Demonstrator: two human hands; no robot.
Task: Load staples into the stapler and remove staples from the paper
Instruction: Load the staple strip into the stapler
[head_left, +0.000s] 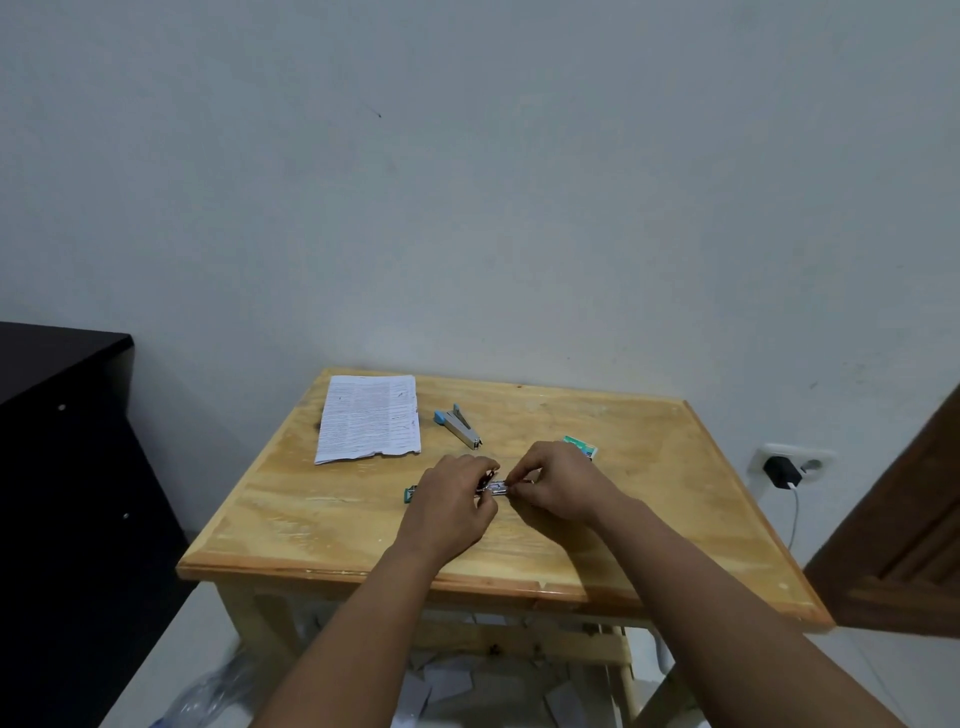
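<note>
Loading is in progress. Left hand (451, 499) grips the stapler (496, 487) at table (649, 499) centre; right hand (553, 480) pinches at its metal channel, staples not discernible. Paper (369, 418) lies untouched at the far left; staple removal remains.

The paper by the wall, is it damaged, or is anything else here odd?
Yes. The paper has a ragged, torn near edge, with one corner jutting out. Under the table, scraps of paper litter the floor. A dark stain marks the table's left edge beside the paper.
</note>
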